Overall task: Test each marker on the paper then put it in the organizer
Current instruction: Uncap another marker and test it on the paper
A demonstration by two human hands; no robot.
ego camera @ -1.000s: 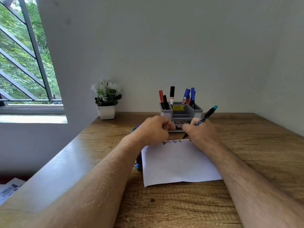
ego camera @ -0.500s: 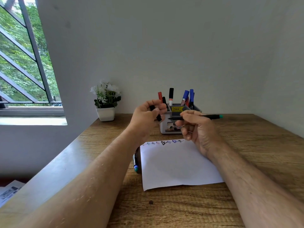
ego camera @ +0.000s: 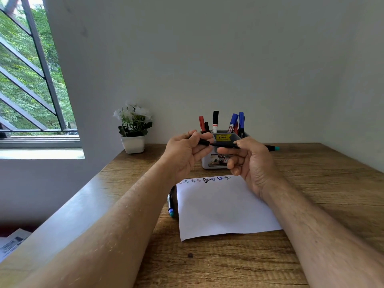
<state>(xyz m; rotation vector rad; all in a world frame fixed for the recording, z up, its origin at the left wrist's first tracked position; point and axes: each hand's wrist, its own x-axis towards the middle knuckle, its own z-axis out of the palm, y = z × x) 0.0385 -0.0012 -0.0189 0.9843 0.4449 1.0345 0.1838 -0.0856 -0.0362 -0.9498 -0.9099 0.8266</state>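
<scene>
My right hand (ego camera: 252,161) holds a thin black marker (ego camera: 226,145) with a teal end level above the desk. My left hand (ego camera: 185,154) pinches its black cap (ego camera: 202,141) at the marker's tip; both hands are raised in front of the grey organizer (ego camera: 214,163). The organizer holds several red, black and blue markers (ego camera: 215,119) standing upright. A white sheet of paper (ego camera: 224,206) lies below the hands with a row of coloured scribbles (ego camera: 205,180) along its far edge. Loose markers (ego camera: 170,204) lie just left of the paper, partly hidden by my left arm.
A small white pot with a flowering plant (ego camera: 133,129) stands at the back left of the wooden desk (ego camera: 322,194). A window with bars (ego camera: 31,80) is at the left. The wall runs close behind the organizer.
My right hand lifted the marker off the paper and turned it level. My left hand rose with the cap and has brought it to the marker's tip.
</scene>
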